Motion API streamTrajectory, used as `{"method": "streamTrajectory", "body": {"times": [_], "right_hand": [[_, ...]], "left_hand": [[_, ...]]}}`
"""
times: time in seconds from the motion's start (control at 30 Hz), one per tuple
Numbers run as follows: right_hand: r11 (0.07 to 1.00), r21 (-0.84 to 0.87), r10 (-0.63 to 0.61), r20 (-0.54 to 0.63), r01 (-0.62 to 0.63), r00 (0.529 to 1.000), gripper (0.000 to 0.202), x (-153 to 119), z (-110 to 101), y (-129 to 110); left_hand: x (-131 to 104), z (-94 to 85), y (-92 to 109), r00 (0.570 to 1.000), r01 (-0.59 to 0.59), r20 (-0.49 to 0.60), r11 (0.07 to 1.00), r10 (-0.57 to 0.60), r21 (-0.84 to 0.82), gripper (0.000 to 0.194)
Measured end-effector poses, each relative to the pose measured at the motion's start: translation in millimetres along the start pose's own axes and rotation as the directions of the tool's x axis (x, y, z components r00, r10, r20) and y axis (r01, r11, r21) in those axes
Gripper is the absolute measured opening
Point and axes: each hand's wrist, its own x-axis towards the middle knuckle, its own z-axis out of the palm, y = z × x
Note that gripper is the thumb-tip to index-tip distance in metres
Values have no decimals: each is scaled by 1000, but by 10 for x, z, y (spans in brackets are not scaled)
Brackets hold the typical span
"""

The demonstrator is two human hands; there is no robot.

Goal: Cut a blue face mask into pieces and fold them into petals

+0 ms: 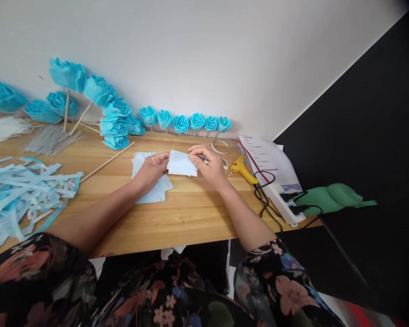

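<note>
A folded pale-blue fabric sheet (182, 163), its layers showing along the lower edge, is held up over the table between both hands. My left hand (152, 170) pinches its left end. At the other end, the fingers of my right hand (209, 165) close on the upper right corner. A small metallic thing (203, 158) shows at my right fingers; I cannot make out its kind. Beneath my left hand, loose pale-blue fabric sheets (153, 193) lie in an uneven stack, partly covered by that hand.
Blue fabric flowers (181, 124) line the wall, some larger ones on sticks. Cut strips (30, 195) are heaped at left, near a wooden stick (107, 162). To the right are tape rolls (221, 146), a yellow glue gun (243, 170), cables, papers (269, 159) and a power strip (286, 206).
</note>
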Motion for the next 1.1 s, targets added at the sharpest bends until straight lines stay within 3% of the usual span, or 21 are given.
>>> {"method": "streamTrajectory", "body": {"times": [0.27,0.47,0.6,0.83,1.1], "right_hand": [[999,4,52,-28,-51,998,12,19,-28,-8],[996,91,12,139,-25,990,17,46,-105,-97],[997,53,41,215,-53,976,15,42,-81,-120],[980,49,188,56,-191,981,15,13,3,10],[948,118,292,47,-296,955,18,-19,53,53]], "left_hand": [[24,-13,9,994,7,-105,1000,-5,12,40],[22,-24,57,983,18,-179,995,-36,-99,29],[-22,14,110,988,42,-144,994,-57,-100,21],[-28,41,65,1000,-7,-12,994,6,-109,32],[-49,63,86,1000,-12,20,995,14,-102,31]]}}
